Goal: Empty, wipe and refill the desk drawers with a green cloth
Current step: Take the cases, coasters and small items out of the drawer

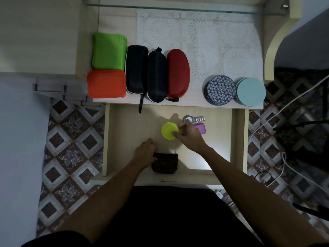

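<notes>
A pale wooden drawer (124, 132) is seen pulled open over a diamond-patterned tiled floor (71, 139), and within it the left hand (145, 154) is laid with curled fingers on a small dark fabric pouch (165, 164), though whether it is gripped cannot be told, while the right hand (191, 138) is closed around a round yellow-green plastic container (168, 131). Just beyond the right hand, a silver metal wristwatch (194, 119) and a purple rectangular case (201, 127) are partly hidden by it. On the light wooden desktop (195, 97) beyond both hands, the folded green cloth (108, 50) is found at far left behind an orange zipped pouch (106, 83), followed rightward by two black glasses cases (146, 72), a red glasses case (178, 73), and stacks of patterned navy coasters (220, 90) and pale blue coasters (250, 91).
</notes>
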